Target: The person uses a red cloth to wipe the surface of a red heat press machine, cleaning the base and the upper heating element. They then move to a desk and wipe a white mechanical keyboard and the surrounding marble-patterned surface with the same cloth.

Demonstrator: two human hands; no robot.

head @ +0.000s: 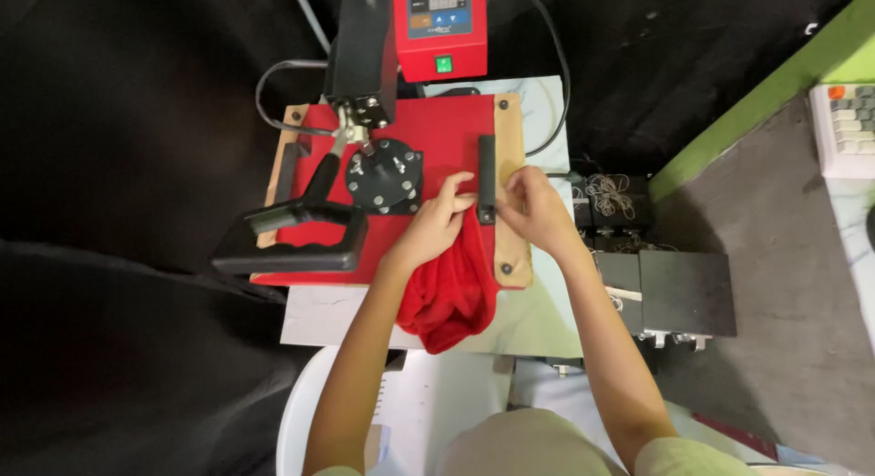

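A red heat press (428, 139) with a black handle (292, 235) and a round black hub (385, 175) sits on a wooden board on a small white table (538, 321). A red cloth (451, 289) hangs off the press's front edge. My left hand (436, 223) pinches the cloth's upper edge beside a black upright bar (487, 177). On the other side of that bar my right hand (538, 212) holds the same cloth edge. Both hands' fingertips meet at the bar's lower end.
The press's red control box (439, 25) with a green switch stands at the back, with a black cable looping left. Black metal plates (679, 294) and a pile of rubber bands (612, 195) lie to the right. A keyboard (846, 125) is at far right. Black fabric covers the left.
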